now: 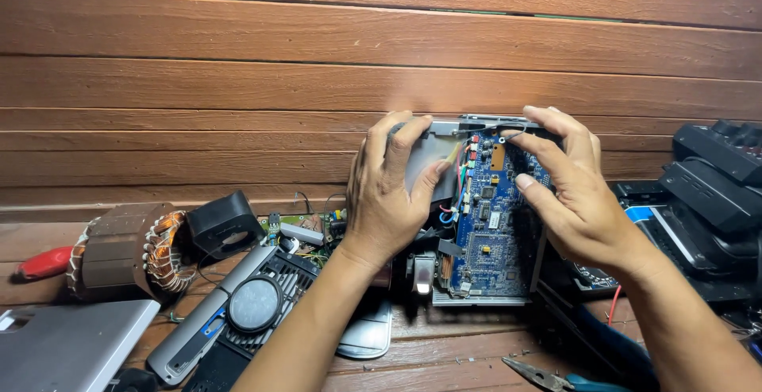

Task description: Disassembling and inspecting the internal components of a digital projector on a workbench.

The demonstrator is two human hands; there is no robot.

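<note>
My left hand [386, 194]: wrapped around the upper left edge of the upright grey metal chassis [435, 147], thumb across its face, gripping firm.
My right hand [573, 190]: fingers half curled, fingertips [525, 179] pressing on the top and right side of the blue rectangular circuit board [492, 221], which stands on edge inside that chassis at mid-bench, against the brown wooden plank wall [238, 82].
Between my hands: a bundle of coloured wires [452, 201] running from chassis to board.
Handling note, my judgement: I would keep the left grip steady, press only on the board's edges and mind the wires.
Left of my forearm: black ribbed heat sink with round grey disc [255, 303]; black moulded plastic block [224, 224]; brown motor stator with copper windings [131, 249]; red tool handle [46, 262]; flat silver panel [67, 344].
Right: stacked black plastic housings [710, 178].
Near edge of the wooden bench [444, 352]: blue-handled pliers [556, 378].
</note>
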